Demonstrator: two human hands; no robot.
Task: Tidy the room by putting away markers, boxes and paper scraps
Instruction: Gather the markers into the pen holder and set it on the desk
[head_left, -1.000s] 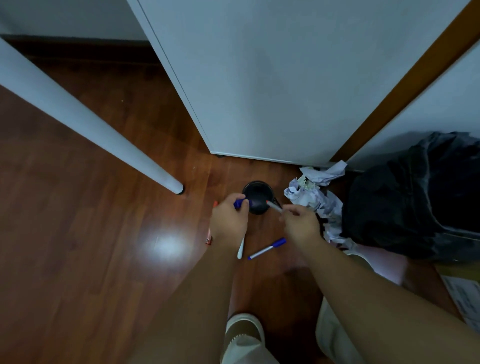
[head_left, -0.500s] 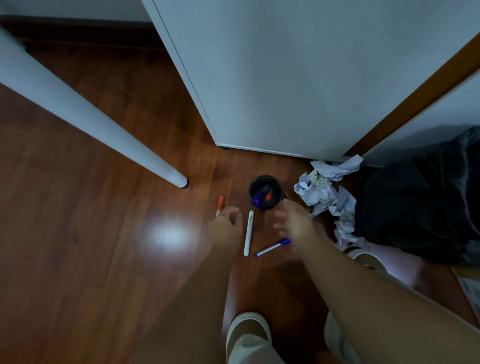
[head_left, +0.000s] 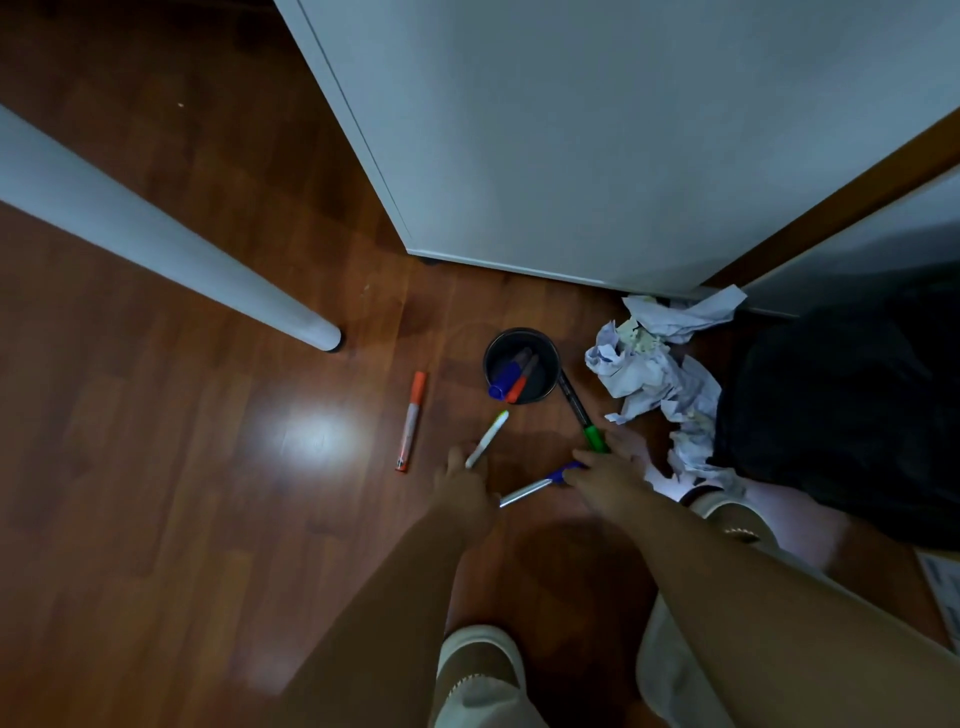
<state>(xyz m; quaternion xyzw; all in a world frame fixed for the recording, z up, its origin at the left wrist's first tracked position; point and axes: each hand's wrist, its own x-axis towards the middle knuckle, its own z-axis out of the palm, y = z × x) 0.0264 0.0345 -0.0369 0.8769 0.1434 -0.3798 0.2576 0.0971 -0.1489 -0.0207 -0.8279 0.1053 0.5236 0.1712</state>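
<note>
Floor (head_left: 156, 519), dark wood, carries everything here. A white cabinet (head_left: 597, 130) stands at the back, with a white leg (head_left: 156, 244) slanting down to the left. A black bag (head_left: 841, 405) slumps at the right, presumably there to take the rubbish. Crumpled paper (head_left: 654, 374) lies heaped against the bag and cabinet foot, untouched.

A black cup (head_left: 521, 365) stands upright between leg and paper, mouth up to receive markers; two, one blue-capped and one red, already lean inside. Four markers remain on the floor around it. The orange marker (head_left: 411, 422) lies alone to the left, well apart from both hands. The green marker (head_left: 582, 413) rests with its dark end beside the cup's rim. The white marker (head_left: 486, 439) points towards the cup. The blue marker (head_left: 537, 484) lies nearest the person.

The left hand (head_left: 464, 486) is lowered with fingers curled about the near end of the white marker; whether it grips cannot be told through blur. The right hand (head_left: 605, 475) spreads over the floor, fingers touching the green cap and the blue cap, not yet clearly closed on either. Both hands likely work at once to gather markers for the cup close by.
</note>
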